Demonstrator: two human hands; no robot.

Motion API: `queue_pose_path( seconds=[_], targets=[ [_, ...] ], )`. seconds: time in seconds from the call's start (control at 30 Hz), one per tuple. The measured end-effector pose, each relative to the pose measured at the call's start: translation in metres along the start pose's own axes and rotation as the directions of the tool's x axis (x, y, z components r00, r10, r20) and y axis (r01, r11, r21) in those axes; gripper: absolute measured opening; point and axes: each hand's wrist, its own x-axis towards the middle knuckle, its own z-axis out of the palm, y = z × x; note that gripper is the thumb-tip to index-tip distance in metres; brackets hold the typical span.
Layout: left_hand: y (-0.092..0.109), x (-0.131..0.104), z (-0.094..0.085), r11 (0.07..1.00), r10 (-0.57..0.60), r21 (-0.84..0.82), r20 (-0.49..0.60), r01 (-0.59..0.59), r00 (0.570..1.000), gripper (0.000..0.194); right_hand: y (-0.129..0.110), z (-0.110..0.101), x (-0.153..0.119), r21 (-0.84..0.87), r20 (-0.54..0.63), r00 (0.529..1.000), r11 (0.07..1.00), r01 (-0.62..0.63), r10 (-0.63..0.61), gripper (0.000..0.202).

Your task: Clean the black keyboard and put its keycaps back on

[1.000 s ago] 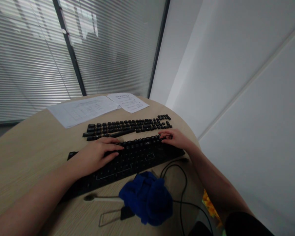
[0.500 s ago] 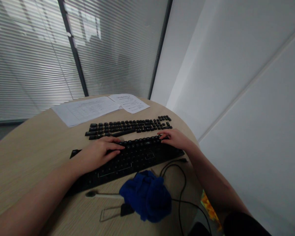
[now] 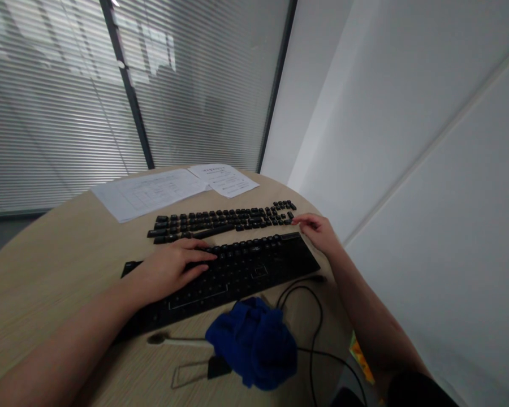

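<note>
A black keyboard (image 3: 275,260) lies tilted across my view, with keycaps along its far edge and bare key positions over much of the rest. My left hand (image 3: 173,263) rests on its left part, fingers spread and holding nothing. Beyond the keyboard, loose black keycaps (image 3: 212,216) are laid out in rows on the table. At the right end of these rows is my right hand (image 3: 316,229), its fingertips brought together on a small keycap that they mostly cover.
Nearer me lie a crumpled blue cloth (image 3: 254,345), a dark-tipped brush (image 3: 169,340) and a wire-handled tool (image 3: 199,370) partly under the cloth. A black cable (image 3: 321,316) loops over the right table edge. Printed papers (image 3: 152,192) lie at the back, before blinds; a white wall (image 3: 428,198) stands right.
My right hand has moved off the keyboard's right end, rightward and slightly away, to the end of the loose keycap rows. My left hand has stayed on the keyboard.
</note>
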Motion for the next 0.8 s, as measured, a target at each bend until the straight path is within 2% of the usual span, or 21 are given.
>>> queue_pose_path(
  seconds=[0.2, 0.37, 0.47, 0.57, 0.7, 0.8],
  targets=[
    [0.006, 0.003, 0.0, 1.0, 0.009, 0.014, -0.028, -0.009, 1.0, 0.034, 0.013, 0.0, 0.004, -0.164, -0.161, 0.987, 0.986, -0.032, 0.005, 0.027],
    [0.007, 0.005, 0.0, 0.999, 0.04, 0.027, -0.05, -0.039, 0.998, 0.033, 0.014, 0.0, 0.022, -0.27, -0.118, 0.991, 0.962, 0.026, -0.06, 0.025],
    [0.006, 0.006, 0.0, 0.998, 0.057, 0.016, -0.057, -0.057, 0.997, 0.028, 0.013, -0.001, 0.05, -0.303, -0.082, 0.996, 0.953, 0.009, -0.036, 0.026],
    [0.004, 0.006, 0.001, 0.998, 0.059, 0.013, -0.073, -0.058, 0.996, 0.026, 0.011, 0.002, 0.092, -0.275, -0.083, 0.996, 0.96, -0.058, 0.036, 0.027],
    [0.002, 0.003, 0.002, 0.999, 0.047, 0.002, -0.09, -0.047, 0.995, 0.024, 0.012, 0.015, 0.148, -0.153, -0.161, 0.983, 0.982, -0.108, 0.083, 0.029],
    [0.001, 0.0, 0.0, 1.0, 0.02, 0.004, -0.075, -0.02, 0.997, 0.026, 0.014, 0.029, 0.171, -0.061, -0.204, 0.975, 0.993, -0.103, 0.088, 0.031]
  ],
)
